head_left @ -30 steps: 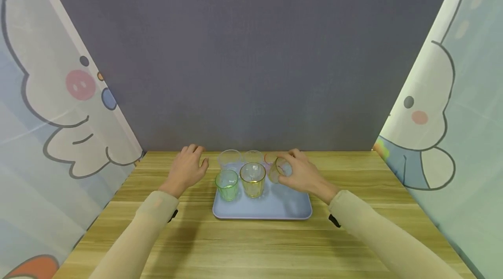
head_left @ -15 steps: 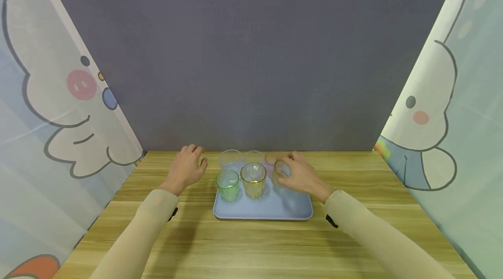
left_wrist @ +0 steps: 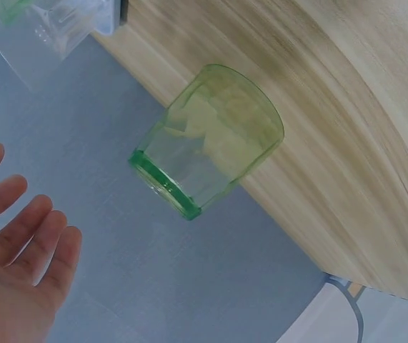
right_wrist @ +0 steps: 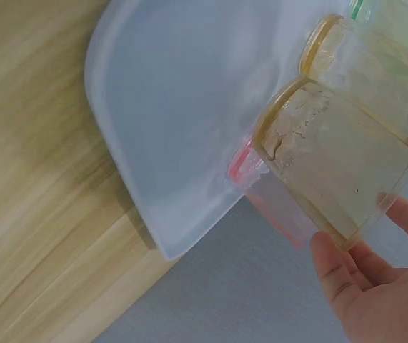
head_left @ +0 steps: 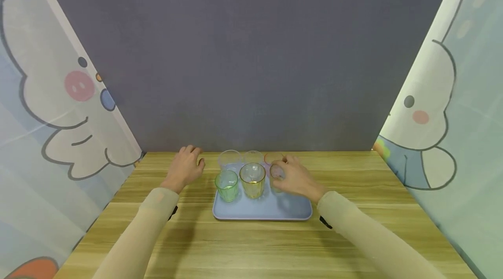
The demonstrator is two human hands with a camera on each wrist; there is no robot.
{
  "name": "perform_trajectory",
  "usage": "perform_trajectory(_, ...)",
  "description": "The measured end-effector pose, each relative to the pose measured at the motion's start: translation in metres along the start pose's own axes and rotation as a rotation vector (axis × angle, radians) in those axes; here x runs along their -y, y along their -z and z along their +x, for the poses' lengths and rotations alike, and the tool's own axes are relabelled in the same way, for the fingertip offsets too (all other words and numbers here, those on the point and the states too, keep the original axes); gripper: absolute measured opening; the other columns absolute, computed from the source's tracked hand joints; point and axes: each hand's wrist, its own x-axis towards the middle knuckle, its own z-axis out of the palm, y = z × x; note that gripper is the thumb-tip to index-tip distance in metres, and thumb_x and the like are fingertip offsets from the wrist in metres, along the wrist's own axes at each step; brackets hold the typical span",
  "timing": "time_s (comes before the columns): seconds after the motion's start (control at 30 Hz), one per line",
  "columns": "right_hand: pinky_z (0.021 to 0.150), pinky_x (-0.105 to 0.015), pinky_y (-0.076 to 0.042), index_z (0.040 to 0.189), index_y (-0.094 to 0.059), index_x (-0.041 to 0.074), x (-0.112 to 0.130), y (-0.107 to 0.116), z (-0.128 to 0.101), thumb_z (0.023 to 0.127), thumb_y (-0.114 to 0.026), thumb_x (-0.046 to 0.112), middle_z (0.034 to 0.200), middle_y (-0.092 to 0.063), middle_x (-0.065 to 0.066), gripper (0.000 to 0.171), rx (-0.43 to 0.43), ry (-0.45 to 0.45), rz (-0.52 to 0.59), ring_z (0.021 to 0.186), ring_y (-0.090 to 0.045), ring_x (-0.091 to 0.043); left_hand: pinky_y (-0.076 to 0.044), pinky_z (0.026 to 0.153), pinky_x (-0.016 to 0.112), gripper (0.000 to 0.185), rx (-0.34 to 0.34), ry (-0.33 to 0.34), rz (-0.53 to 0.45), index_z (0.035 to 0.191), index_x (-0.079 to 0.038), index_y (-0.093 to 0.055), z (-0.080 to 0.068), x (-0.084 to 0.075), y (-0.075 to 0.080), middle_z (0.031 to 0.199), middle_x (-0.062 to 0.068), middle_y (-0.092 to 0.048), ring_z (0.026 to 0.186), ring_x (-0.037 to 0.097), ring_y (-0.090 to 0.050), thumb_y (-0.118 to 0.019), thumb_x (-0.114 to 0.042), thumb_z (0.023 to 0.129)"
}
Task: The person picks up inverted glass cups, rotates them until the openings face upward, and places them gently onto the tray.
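Right hand (head_left: 295, 178) over the far right part of the tray (head_left: 275, 211), fingers and thumb curled round a pale amber cup (head_left: 277, 173). In the right wrist view the same amber cup (right_wrist: 339, 171) held between fingertips (right_wrist: 339, 275) below and a thumb tip at the right edge, base toward the tray surface; whether the base touches the tray (right_wrist: 175, 114) cannot be told. Just behind the held cup, a pink cup (head_left: 270, 159) at the far right of the tray, seen in the wrist view as a red-rimmed base (right_wrist: 250, 175) close against the amber one. Left of the held cup, a yellow cup (head_left: 252, 179) upright in the middle of the tray, rim up; part of it also in the right wrist view (right_wrist: 346, 50).

Left hand (head_left: 184, 170) palm down on the wooden table (head_left: 251, 244), left of the tray and apart from it, fingers relaxed and slightly spread, holding nothing. In the left wrist view, fingers (left_wrist: 25, 236) loose and open, nearest to a green cup (left_wrist: 207, 139). Green cup (head_left: 226, 185) upright at the near left of the tray, beside the yellow one.

Farther back, two clear cups: one at the far left (head_left: 229, 159), one at the far middle (head_left: 253, 156), both upright. Tray pale blue, set toward the far middle of the table, near edge well apart from the table's near edge.

Beyond, a grey backdrop (head_left: 251, 60); cartoon-printed curtains at the left (head_left: 51, 95) and right (head_left: 452, 104). Both forearms in pale beige sleeves (head_left: 149, 222).
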Motion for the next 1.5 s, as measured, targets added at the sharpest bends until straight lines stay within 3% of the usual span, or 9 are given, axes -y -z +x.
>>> perform_trajectory(0.33, 0.083, -0.045, -0.047, 0.135, -0.065, 0.010, 0.001, -0.007, 0.001, 0.080, -0.069, 0.030, 0.116, -0.053, -0.009, 0.059, 0.027, 0.004, -0.019, 0.103, -0.047, -0.026, -0.044, 0.100, 0.060, 0.042, 0.070, 0.043, 0.021, 0.130, 0.007, -0.060, 0.002, 0.007, -0.005, 0.126, 0.026, -0.058, 0.118, 0.047, -0.052, -0.057, -0.021, 0.100)
perform_trajectory(0.57, 0.075, -0.041, -0.047, 0.135, -0.066, 0.014, 0.002, -0.011, 0.000, 0.081, -0.068, 0.033, 0.119, -0.054, -0.009, 0.058, 0.032, -0.004, -0.036, 0.099, -0.046, -0.025, -0.045, 0.098, 0.062, 0.044, 0.095, 0.048, 0.047, 0.131, 0.008, -0.060, 0.000, 0.010, -0.010, 0.126, 0.027, -0.058, 0.117, 0.047, -0.053, -0.058, -0.022, 0.099)
perform_trajectory(0.73, 0.078, -0.042, -0.048, 0.136, -0.066, 0.016, 0.003, -0.012, -0.001, 0.081, -0.068, 0.035, 0.122, -0.053, -0.009, 0.059, 0.041, -0.021, -0.036, 0.102, -0.047, -0.024, -0.043, 0.100, 0.064, 0.046, 0.127, 0.060, 0.054, 0.134, 0.007, -0.058, -0.001, 0.011, -0.011, 0.129, 0.027, -0.056, 0.121, 0.049, -0.051, -0.059, -0.023, 0.099)
perform_trajectory(1.07, 0.078, -0.040, -0.048, 0.136, -0.066, 0.014, 0.006, -0.014, -0.002, 0.077, -0.070, 0.034, 0.116, -0.052, -0.008, 0.062, 0.038, -0.014, -0.055, 0.101, -0.047, -0.025, -0.037, 0.105, 0.068, 0.053, 0.182, 0.124, 0.028, 0.142, 0.007, -0.051, -0.005, 0.014, -0.014, 0.136, 0.031, -0.049, 0.130, 0.053, -0.042, -0.059, -0.022, 0.098)
perform_trajectory(1.3, 0.075, -0.036, -0.045, 0.132, -0.067, 0.010, 0.006, -0.017, -0.001, 0.077, -0.069, 0.033, 0.114, -0.050, -0.008, 0.059, 0.028, 0.009, -0.067, 0.096, -0.044, -0.024, -0.032, 0.106, 0.072, 0.056, 0.221, 0.205, 0.003, 0.149, 0.004, -0.045, -0.008, 0.023, -0.020, 0.148, 0.035, -0.038, 0.135, 0.056, -0.033, -0.053, -0.024, 0.100)
perform_trajectory(1.5, 0.074, -0.036, -0.044, 0.131, -0.068, 0.010, 0.006, -0.018, 0.000, 0.078, -0.069, 0.033, 0.112, -0.049, -0.008, 0.058, 0.033, 0.011, -0.065, 0.095, -0.044, -0.024, -0.036, 0.103, 0.071, 0.054, 0.224, 0.221, -0.012, 0.149, 0.004, -0.045, -0.011, 0.029, -0.027, 0.149, 0.035, -0.036, 0.134, 0.057, -0.032, -0.051, -0.024, 0.102)
